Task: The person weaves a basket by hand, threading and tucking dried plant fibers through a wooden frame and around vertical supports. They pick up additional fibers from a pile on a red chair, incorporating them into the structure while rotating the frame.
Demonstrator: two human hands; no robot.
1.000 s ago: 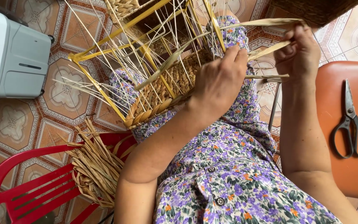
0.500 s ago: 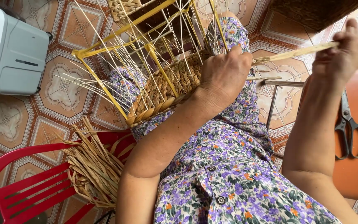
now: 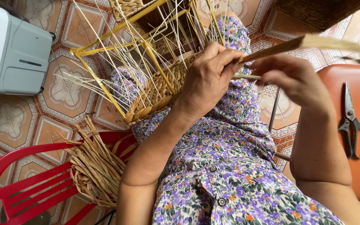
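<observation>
Hands work on a half-woven basket that rests on the person's lap, with thin yellow sticks poking out toward 11 o'clock. The left hand presses on the woven rim, and its fingers are clenched on a flat straw strip. The right hand, at 3 o'clock from the left, also pinches that strip. Black scissors lie on an orange stool at 3 o'clock. A straw bundle sits on a red chair at 7 o'clock.
</observation>
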